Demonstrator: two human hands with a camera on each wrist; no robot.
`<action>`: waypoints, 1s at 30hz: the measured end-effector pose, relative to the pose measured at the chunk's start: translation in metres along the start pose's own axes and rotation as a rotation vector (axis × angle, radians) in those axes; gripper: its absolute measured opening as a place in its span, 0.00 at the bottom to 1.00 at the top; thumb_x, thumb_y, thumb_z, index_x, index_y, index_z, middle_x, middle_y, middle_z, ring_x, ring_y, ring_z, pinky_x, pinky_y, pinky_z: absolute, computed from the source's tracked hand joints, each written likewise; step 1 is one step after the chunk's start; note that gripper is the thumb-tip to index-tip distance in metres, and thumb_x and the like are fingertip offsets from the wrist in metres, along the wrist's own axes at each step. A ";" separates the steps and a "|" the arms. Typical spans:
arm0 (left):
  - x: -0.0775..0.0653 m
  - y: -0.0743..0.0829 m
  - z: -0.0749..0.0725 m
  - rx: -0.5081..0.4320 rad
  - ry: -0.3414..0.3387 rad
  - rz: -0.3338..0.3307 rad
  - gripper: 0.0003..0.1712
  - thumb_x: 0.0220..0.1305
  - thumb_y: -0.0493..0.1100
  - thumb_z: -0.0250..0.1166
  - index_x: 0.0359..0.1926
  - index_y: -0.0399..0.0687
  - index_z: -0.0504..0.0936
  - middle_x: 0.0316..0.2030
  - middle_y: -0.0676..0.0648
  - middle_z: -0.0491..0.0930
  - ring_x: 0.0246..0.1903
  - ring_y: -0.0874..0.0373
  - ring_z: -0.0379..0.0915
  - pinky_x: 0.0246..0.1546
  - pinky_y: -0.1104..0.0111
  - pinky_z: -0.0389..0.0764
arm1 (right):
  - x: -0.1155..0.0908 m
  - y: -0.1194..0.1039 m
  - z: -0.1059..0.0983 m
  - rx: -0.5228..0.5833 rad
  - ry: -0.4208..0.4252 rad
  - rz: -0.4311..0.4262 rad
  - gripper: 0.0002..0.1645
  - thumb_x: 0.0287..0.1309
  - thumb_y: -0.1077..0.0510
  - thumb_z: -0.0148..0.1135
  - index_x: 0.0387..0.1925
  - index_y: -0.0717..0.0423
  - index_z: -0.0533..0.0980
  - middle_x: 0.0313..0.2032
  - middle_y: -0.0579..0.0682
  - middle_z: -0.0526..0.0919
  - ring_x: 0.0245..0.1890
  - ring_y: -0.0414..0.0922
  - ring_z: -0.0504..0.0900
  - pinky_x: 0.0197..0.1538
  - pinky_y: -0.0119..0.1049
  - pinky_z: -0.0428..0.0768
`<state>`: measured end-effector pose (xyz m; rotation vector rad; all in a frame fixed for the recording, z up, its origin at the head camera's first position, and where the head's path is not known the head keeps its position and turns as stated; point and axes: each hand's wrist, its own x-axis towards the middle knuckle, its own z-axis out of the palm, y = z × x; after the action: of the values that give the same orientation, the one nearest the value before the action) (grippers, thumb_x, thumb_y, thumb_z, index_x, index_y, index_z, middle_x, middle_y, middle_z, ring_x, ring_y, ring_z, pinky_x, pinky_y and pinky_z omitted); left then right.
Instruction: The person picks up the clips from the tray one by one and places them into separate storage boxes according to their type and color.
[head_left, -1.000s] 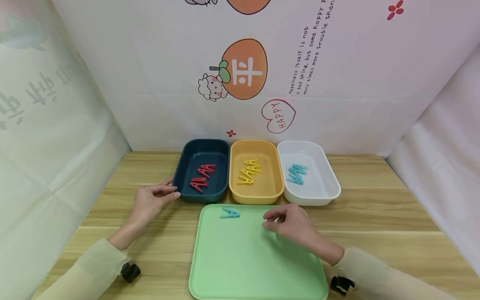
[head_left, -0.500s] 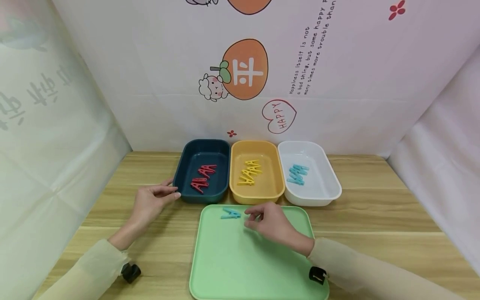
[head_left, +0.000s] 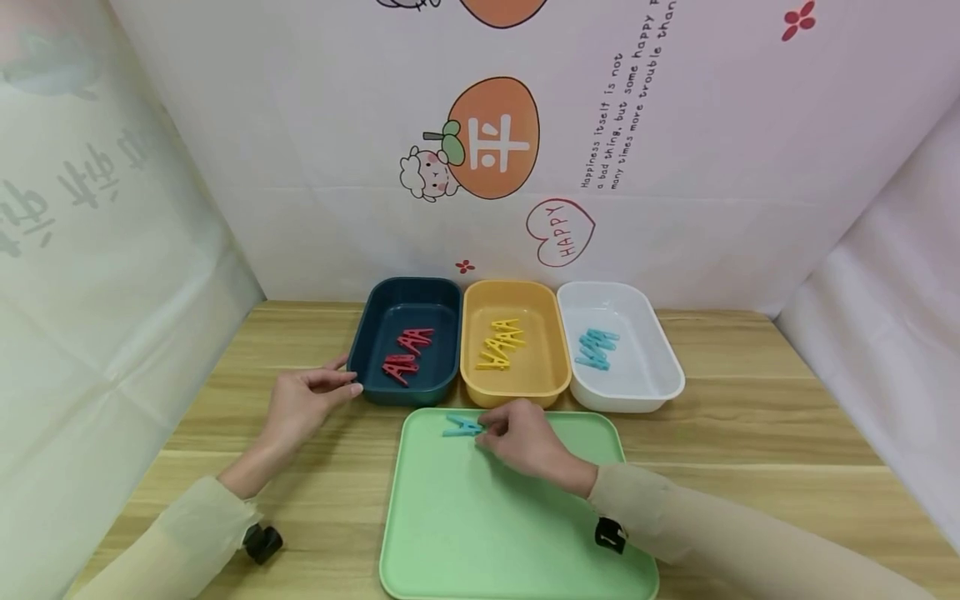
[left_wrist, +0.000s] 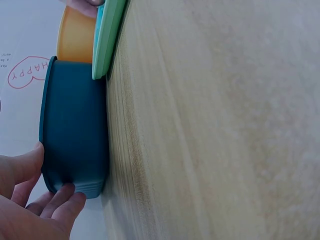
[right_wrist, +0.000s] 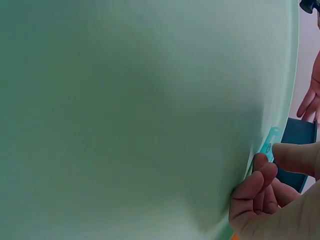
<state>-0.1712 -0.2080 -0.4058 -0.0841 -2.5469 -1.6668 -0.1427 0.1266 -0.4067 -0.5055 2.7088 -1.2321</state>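
In the head view, a light blue clothespin (head_left: 459,427) lies near the far edge of the green tray (head_left: 495,533). My right hand (head_left: 528,440) reaches over the tray, with thumb and fingertips closed at the clothespin's right end. The right wrist view has the same clothespin (right_wrist: 270,143) between the thumb and fingers, partly covered by them. At the near left corner of a dark blue bin (head_left: 410,398), my left hand (head_left: 300,410) grips the bin with its thumb by the rim and its fingers against the outer wall (left_wrist: 75,125).
Red clothespins (head_left: 407,353) lie in the dark blue bin. Beside it stand a yellow bin (head_left: 517,400) with yellow clothespins (head_left: 500,343) and a white bin (head_left: 652,358) with light blue clothespins (head_left: 597,348). A printed cloth (head_left: 337,167) rises behind the wooden table (head_left: 750,450).
My right hand has moved left across the tray to the light blue clothespin, and its fingers have closed at its end. The left hand has stayed at the dark blue bin.
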 end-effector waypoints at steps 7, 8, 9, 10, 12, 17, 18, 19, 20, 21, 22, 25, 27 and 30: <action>-0.001 -0.001 0.001 -0.007 -0.005 -0.006 0.16 0.67 0.38 0.76 0.51 0.31 0.89 0.67 0.40 0.77 0.69 0.45 0.72 0.47 0.80 0.80 | 0.004 0.002 0.004 -0.025 0.000 -0.045 0.05 0.61 0.68 0.74 0.39 0.61 0.90 0.31 0.46 0.88 0.30 0.38 0.82 0.37 0.37 0.84; -0.001 -0.001 0.001 -0.006 -0.005 -0.007 0.16 0.67 0.38 0.76 0.51 0.31 0.89 0.67 0.40 0.77 0.69 0.45 0.72 0.47 0.80 0.80 | 0.005 0.003 0.004 -0.028 0.000 -0.040 0.05 0.61 0.68 0.74 0.38 0.61 0.90 0.31 0.46 0.88 0.30 0.38 0.82 0.37 0.37 0.84; -0.001 0.000 0.002 -0.006 -0.006 -0.007 0.16 0.67 0.38 0.76 0.51 0.31 0.89 0.67 0.40 0.77 0.69 0.45 0.72 0.47 0.80 0.80 | 0.005 0.003 0.004 -0.032 0.000 -0.036 0.04 0.61 0.68 0.74 0.38 0.61 0.90 0.30 0.45 0.88 0.30 0.38 0.82 0.37 0.37 0.84; -0.001 0.000 0.002 -0.008 -0.007 -0.008 0.16 0.67 0.38 0.76 0.51 0.31 0.89 0.67 0.40 0.77 0.69 0.45 0.72 0.47 0.80 0.80 | 0.005 0.003 0.003 -0.036 0.000 -0.036 0.04 0.61 0.68 0.74 0.37 0.60 0.90 0.30 0.45 0.88 0.30 0.38 0.82 0.37 0.37 0.84; -0.001 0.000 0.003 -0.012 -0.006 -0.009 0.16 0.67 0.38 0.76 0.51 0.31 0.88 0.67 0.40 0.77 0.69 0.45 0.72 0.47 0.80 0.80 | 0.003 0.003 0.002 -0.043 -0.002 -0.037 0.04 0.61 0.68 0.74 0.37 0.60 0.90 0.30 0.45 0.88 0.30 0.38 0.82 0.37 0.37 0.84; -0.001 0.001 0.003 -0.012 -0.005 -0.008 0.16 0.67 0.38 0.75 0.51 0.31 0.89 0.66 0.40 0.78 0.69 0.45 0.72 0.47 0.80 0.80 | -0.005 0.003 -0.004 -0.055 0.004 -0.047 0.03 0.60 0.67 0.75 0.36 0.59 0.90 0.29 0.43 0.87 0.29 0.37 0.81 0.36 0.36 0.83; -0.001 0.001 0.003 -0.012 -0.004 -0.008 0.16 0.67 0.37 0.75 0.51 0.31 0.89 0.66 0.40 0.78 0.69 0.45 0.72 0.46 0.80 0.80 | -0.008 0.004 -0.005 -0.057 0.004 -0.043 0.03 0.60 0.67 0.75 0.36 0.59 0.90 0.29 0.43 0.87 0.29 0.37 0.81 0.36 0.35 0.83; -0.001 0.001 0.003 -0.011 -0.002 -0.008 0.15 0.67 0.37 0.75 0.51 0.31 0.89 0.66 0.40 0.78 0.69 0.45 0.72 0.46 0.80 0.80 | -0.010 0.005 -0.006 -0.059 0.003 -0.037 0.02 0.60 0.67 0.75 0.35 0.59 0.90 0.29 0.43 0.87 0.29 0.37 0.81 0.35 0.35 0.83; -0.001 0.001 0.003 -0.009 -0.001 -0.006 0.15 0.67 0.37 0.75 0.51 0.31 0.89 0.66 0.40 0.77 0.69 0.45 0.72 0.46 0.80 0.80 | -0.012 0.006 -0.008 -0.061 0.002 -0.030 0.02 0.60 0.67 0.75 0.36 0.59 0.90 0.29 0.42 0.87 0.29 0.37 0.81 0.35 0.35 0.82; -0.001 0.001 0.003 -0.010 0.001 -0.005 0.15 0.67 0.37 0.75 0.51 0.31 0.89 0.66 0.39 0.78 0.69 0.44 0.72 0.46 0.80 0.81 | -0.015 0.007 -0.009 -0.061 0.001 -0.019 0.02 0.60 0.67 0.75 0.35 0.59 0.90 0.29 0.42 0.86 0.29 0.37 0.81 0.35 0.35 0.82; -0.001 0.001 0.002 -0.009 0.001 -0.005 0.15 0.67 0.37 0.75 0.51 0.31 0.89 0.66 0.39 0.78 0.69 0.44 0.72 0.46 0.80 0.80 | -0.017 0.008 -0.011 -0.058 -0.001 -0.006 0.02 0.60 0.66 0.75 0.35 0.59 0.90 0.29 0.42 0.86 0.29 0.37 0.81 0.35 0.35 0.82; -0.001 0.002 0.002 -0.010 0.004 -0.005 0.15 0.67 0.38 0.75 0.50 0.31 0.89 0.66 0.39 0.78 0.69 0.44 0.72 0.46 0.80 0.80 | -0.024 0.013 -0.019 -0.062 -0.008 0.036 0.02 0.61 0.66 0.75 0.35 0.57 0.90 0.29 0.41 0.86 0.30 0.37 0.81 0.36 0.36 0.82; -0.001 0.002 0.002 -0.013 0.003 -0.009 0.15 0.67 0.38 0.75 0.50 0.32 0.89 0.66 0.40 0.78 0.69 0.45 0.72 0.46 0.80 0.81 | -0.028 0.016 -0.025 -0.060 -0.011 0.065 0.03 0.61 0.66 0.75 0.35 0.56 0.90 0.29 0.41 0.86 0.30 0.38 0.81 0.35 0.36 0.82; -0.001 0.002 0.001 -0.013 0.004 -0.013 0.16 0.67 0.38 0.75 0.51 0.31 0.89 0.66 0.39 0.78 0.69 0.44 0.71 0.46 0.80 0.81 | -0.032 0.021 -0.032 -0.068 -0.014 0.087 0.04 0.60 0.66 0.76 0.34 0.55 0.90 0.29 0.41 0.85 0.30 0.38 0.80 0.34 0.35 0.81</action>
<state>-0.1704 -0.2061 -0.4044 -0.0653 -2.5395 -1.6864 -0.1260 0.1735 -0.4016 -0.3978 2.7371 -1.1147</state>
